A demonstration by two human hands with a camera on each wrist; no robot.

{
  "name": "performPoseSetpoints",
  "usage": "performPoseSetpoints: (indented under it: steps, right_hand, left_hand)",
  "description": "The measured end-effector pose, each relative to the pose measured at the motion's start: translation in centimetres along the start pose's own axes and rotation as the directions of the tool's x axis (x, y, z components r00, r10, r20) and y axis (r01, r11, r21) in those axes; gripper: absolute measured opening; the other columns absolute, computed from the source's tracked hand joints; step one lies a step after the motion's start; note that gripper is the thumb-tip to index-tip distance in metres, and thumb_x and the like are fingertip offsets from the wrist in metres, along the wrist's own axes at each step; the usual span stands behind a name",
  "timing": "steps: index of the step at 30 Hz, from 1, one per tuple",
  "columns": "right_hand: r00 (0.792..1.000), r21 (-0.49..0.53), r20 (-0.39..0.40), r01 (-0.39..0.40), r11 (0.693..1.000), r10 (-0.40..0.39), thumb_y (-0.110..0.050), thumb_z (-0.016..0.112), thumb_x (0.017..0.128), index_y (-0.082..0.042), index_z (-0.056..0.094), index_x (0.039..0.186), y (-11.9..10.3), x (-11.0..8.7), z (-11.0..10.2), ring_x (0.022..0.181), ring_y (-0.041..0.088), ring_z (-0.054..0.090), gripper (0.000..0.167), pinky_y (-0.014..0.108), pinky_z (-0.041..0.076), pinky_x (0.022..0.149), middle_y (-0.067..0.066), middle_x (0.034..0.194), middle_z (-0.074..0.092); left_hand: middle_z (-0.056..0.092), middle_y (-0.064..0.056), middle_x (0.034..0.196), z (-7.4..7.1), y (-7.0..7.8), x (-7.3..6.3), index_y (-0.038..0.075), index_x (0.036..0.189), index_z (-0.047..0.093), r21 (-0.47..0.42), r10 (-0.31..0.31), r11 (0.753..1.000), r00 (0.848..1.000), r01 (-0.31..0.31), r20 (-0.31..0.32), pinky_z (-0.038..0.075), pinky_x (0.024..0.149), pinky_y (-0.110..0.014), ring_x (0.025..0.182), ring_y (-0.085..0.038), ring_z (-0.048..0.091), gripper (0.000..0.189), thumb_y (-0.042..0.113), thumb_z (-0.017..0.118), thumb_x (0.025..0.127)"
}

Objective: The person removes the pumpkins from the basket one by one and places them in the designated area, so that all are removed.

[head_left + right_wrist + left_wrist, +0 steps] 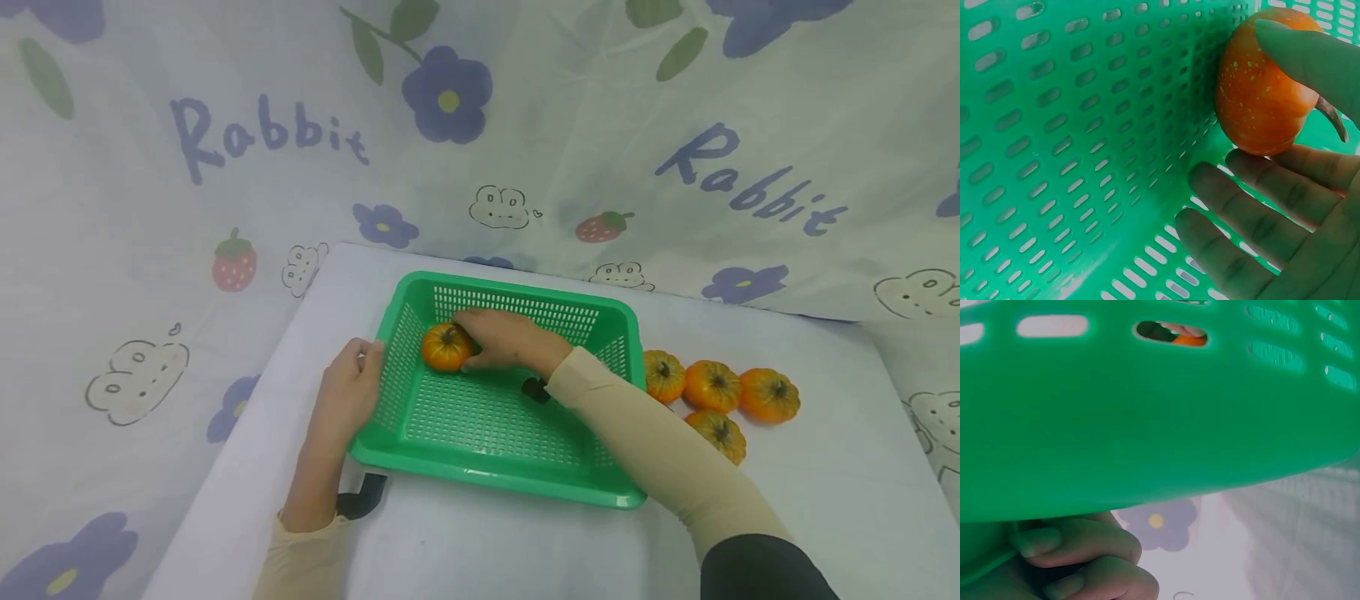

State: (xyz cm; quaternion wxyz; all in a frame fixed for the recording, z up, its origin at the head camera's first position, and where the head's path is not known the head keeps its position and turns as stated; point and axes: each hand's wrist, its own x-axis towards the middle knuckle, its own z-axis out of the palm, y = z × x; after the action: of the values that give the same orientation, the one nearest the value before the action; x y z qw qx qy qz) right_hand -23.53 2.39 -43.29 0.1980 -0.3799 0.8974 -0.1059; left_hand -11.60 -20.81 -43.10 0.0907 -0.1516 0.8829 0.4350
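Note:
A green plastic basket (480,479) with slotted walls stands on the white table. My left hand (351,387) grips the rim of its left side, and the curled fingers (1091,547) show at that edge in the left wrist view. Inside, by the left wall, sits a small orange pumpkin (444,348) with a short stem. My right hand (510,340) reaches in and holds this pumpkin from its right side. In the right wrist view the thumb lies over the pumpkin (1260,94) and a fingertip meets its opposite side, while the other fingers spread over the basket floor.
Several small orange pumpkins (711,386) lie on the table (847,500) just right of the basket, one right beside its wall. The right forearm crosses the basket's right rim. A printed cloth (525,108) with flowers and rabbits hangs behind the table.

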Motion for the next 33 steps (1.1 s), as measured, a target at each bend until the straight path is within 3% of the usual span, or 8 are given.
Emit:
performPoseSetpoints:
  steps: [14, 33]
  right_hand:
    - [1.000, 0.018, 0.014, 0.009, 1.000, -0.009, -0.037, 0.083, 0.092, -0.012, 0.047, 0.155, 0.04, -0.05, 0.10, 0.135, 0.022, 0.054, 0.076, 0.040, 0.044, 0.111, 0.006, 0.151, 0.055]
    - [1.000, 0.016, 0.006, 0.000, 1.000, 0.000, -0.039, 0.083, 0.091, -0.013, 0.050, 0.151, -0.10, -0.20, 0.07, 0.128, 0.020, 0.059, 0.073, 0.039, 0.047, 0.107, 0.003, 0.142, 0.062]
  left_hand:
    - [0.069, -0.016, 0.103, -0.03, 0.08, -0.19, 0.005, 0.130, 0.055, -0.003, 0.003, 1.000, 1.000, -0.003, 0.000, 0.053, 0.064, -0.037, 0.078, -0.026, 0.064, 0.063, 0.059, 0.029, 0.110]
    - [0.067, -0.015, 0.098, 0.05, 0.00, -0.09, 0.006, 0.125, 0.055, 0.010, 0.008, 1.000, 1.000, -0.008, -0.011, 0.051, 0.066, -0.038, 0.078, -0.027, 0.062, 0.059, 0.058, 0.030, 0.111]
